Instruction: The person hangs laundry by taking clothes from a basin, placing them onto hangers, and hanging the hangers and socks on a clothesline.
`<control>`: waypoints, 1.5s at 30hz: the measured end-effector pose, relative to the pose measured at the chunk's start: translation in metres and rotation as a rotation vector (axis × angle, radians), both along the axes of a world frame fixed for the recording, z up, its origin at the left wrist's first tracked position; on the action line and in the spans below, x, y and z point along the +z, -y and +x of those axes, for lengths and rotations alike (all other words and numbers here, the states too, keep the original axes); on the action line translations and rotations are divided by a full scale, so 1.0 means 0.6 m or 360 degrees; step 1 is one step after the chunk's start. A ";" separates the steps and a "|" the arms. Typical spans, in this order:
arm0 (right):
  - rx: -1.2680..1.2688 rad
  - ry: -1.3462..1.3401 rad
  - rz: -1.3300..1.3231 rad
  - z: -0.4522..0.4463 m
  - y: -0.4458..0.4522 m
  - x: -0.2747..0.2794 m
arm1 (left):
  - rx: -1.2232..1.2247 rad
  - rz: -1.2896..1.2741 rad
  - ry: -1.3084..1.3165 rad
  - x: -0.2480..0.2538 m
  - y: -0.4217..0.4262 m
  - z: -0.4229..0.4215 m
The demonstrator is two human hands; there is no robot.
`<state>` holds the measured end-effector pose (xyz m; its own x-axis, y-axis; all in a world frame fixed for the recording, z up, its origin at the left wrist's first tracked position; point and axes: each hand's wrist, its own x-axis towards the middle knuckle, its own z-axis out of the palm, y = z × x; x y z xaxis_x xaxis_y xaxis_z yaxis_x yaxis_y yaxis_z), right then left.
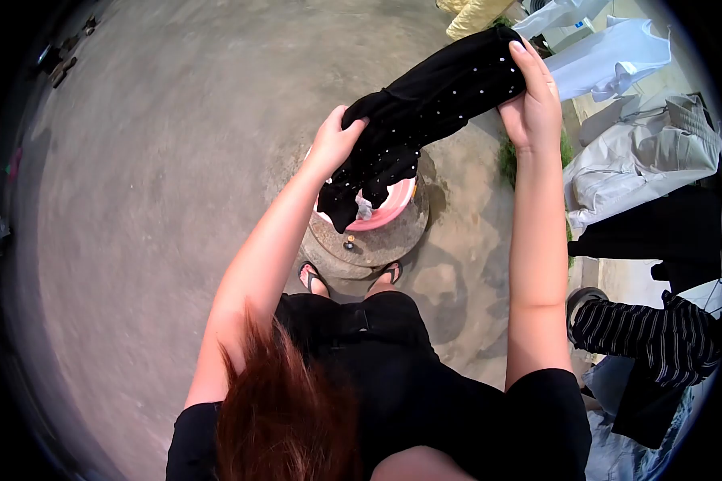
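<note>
Grey concrete floor (160,176) spreads across the left, bare feet in sandals (313,279) near its bottom middle. Left of centre, the left hand (329,148) has its fingers closed on one end of the black dotted cloth (437,88). Below, the cloth's loose folds hang over the near-left rim of the pink basin (395,212), which sits on a round slab (377,250). The cloth runs up and rightward to the right hand (533,112), whose fingers grip its far end. The step in hand looks like holding the cloth spread between both hands; lifting those low folds past the rim would call for firm grips. Along the right edge are a pale blue shirt (614,60), white clothes (646,164) and a striped garment (654,330).
</note>
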<state>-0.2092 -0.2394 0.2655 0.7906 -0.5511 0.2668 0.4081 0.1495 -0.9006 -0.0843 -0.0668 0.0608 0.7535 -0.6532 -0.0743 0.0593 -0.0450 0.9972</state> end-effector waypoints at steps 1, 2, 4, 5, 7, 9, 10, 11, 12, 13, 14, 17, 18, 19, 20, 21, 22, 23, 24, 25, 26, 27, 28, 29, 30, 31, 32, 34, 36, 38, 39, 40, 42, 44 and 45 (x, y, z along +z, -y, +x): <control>-0.0036 -0.0012 0.0000 -0.004 0.010 -0.001 | 0.0026 -0.0084 -0.0039 0.002 0.008 0.012; -0.0052 0.0000 0.0037 -0.009 0.019 -0.001 | 0.0012 -0.0162 -0.0197 0.004 0.015 0.024; -0.0092 0.0032 0.0034 -0.019 0.029 -0.004 | -0.0033 -0.0274 -0.0335 0.038 0.018 0.033; -0.0110 0.0047 0.0032 -0.023 0.035 -0.006 | -0.0052 -0.0370 -0.0412 0.050 0.021 0.036; -0.0126 0.0085 0.0068 -0.030 0.048 -0.011 | -0.0073 -0.0457 -0.0440 0.092 0.021 0.037; -0.0158 0.0111 0.0055 -0.037 0.057 -0.015 | -0.0138 -0.0546 -0.0510 0.119 0.026 0.046; -0.0188 0.0099 0.0065 -0.039 0.063 -0.020 | -0.0107 -0.0623 -0.0508 0.138 0.028 0.044; -0.0218 0.0086 0.0072 -0.040 0.069 -0.027 | -0.0111 -0.0678 -0.0488 0.157 0.026 0.045; -0.0246 0.0074 0.0081 -0.041 0.077 -0.035 | -0.0108 -0.0740 -0.0502 0.169 0.029 0.051; -0.0252 0.0009 0.0091 -0.042 0.084 -0.044 | -0.0105 -0.0802 -0.0516 0.188 0.030 0.053; -0.0258 -0.0057 0.0101 -0.044 0.091 -0.055 | -0.0122 -0.0914 -0.0500 0.205 0.028 0.051; -0.0358 -0.0462 0.0036 -0.051 0.097 -0.083 | -0.0162 -0.1010 -0.0425 0.252 0.029 0.058; -0.0352 -0.0566 0.0045 -0.048 0.101 -0.097 | -0.0169 -0.1030 -0.0414 0.264 0.030 0.059; -0.0346 -0.0670 0.0056 -0.044 0.100 -0.109 | -0.0180 -0.1047 -0.0411 0.274 0.032 0.059; -0.0323 -0.0702 0.0035 -0.042 0.095 -0.120 | -0.0187 -0.1064 -0.0415 0.283 0.032 0.060; -0.0341 -0.0750 0.0046 -0.037 0.079 -0.118 | -0.0202 -0.1074 -0.0415 0.289 0.034 0.060; -0.0274 -0.0738 0.0039 -0.033 0.074 -0.124 | -0.0208 -0.1086 -0.0425 0.292 0.035 0.060; -0.0207 -0.0725 0.0031 -0.027 0.074 -0.130 | -0.0215 -0.1096 -0.0437 0.293 0.035 0.060; -0.0070 -0.0755 -0.0004 -0.020 0.080 -0.140 | -0.0225 -0.1108 -0.0445 0.295 0.036 0.062; 0.0068 -0.0782 -0.0036 -0.014 0.075 -0.142 | -0.0234 -0.1115 -0.0460 0.294 0.037 0.064; 0.0045 -0.0915 -0.0116 -0.011 0.055 -0.150 | -0.0235 -0.1124 -0.0476 0.292 0.040 0.069; 0.0150 -0.1077 -0.0246 -0.005 0.059 -0.188 | -0.0211 -0.1105 -0.0497 0.291 0.045 0.067; 0.0297 -0.1363 -0.0614 0.006 0.063 -0.229 | -0.0141 -0.1070 -0.0528 0.290 0.054 0.062; 0.0437 -0.1428 -0.0651 0.003 0.069 -0.282 | -0.0041 -0.1023 -0.0559 0.288 0.063 0.060; 0.0340 -0.1599 -0.1058 -0.004 0.058 -0.305 | 0.0036 -0.0988 -0.0570 0.284 0.070 0.061; 0.0520 -0.1466 -0.0990 0.000 0.083 -0.386 | 0.0012 -0.1026 -0.0588 0.282 0.069 0.062; 0.0509 -0.1615 -0.0947 -0.010 0.067 -0.389 | -0.0348 -0.1225 -0.0553 0.282 0.055 0.075; 0.0296 -0.1589 -0.0936 -0.019 0.069 -0.462 | -0.0616 -0.1384 -0.0539 0.280 0.044 0.115; 0.0298 -0.1787 -0.0613 -0.051 0.029 -0.478 | 0.0009 -0.1173 -0.0582 0.293 0.062 0.076; 0.0308 -0.1908 -0.0410 -0.059 0.010 -0.524 | 0.0078 -0.1030 -0.0453 0.291 0.058 0.077; 0.0334 -0.1802 -0.0388 -0.065 0.001 -0.548 | 0.0084 -0.1024 -0.0425 0.307 0.051 0.063; 0.0362 -0.1696 -0.0363 -0.070 -0.009 -0.571 | -0.0900 -0.1497 -0.0795 0.290 0.022 0.102; 0.0434 -0.1569 -0.0272 -0.085 -0.035 -0.585 | -0.0842 -0.1508 -0.0801 0.322 -0.005 0.098; 0.0478 -0.1651 -0.0277 -0.090 -0.049 -0.550 | -0.1017 -0.1694 -0.0944 0.378 -0.021 0.075; 0.0420 -0.1663 -0.0283 -0.087 -0.050 -0.556 | -0.0983 -0.1659 -0.0911 0.399 -0.041 0.092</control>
<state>-0.2616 -0.2093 -0.0679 0.7608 -0.3511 -0.5457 -0.5963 -0.0467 -0.8014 -0.0289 -0.0419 0.3005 0.3469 -0.8176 0.4595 0.7232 0.5451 0.4241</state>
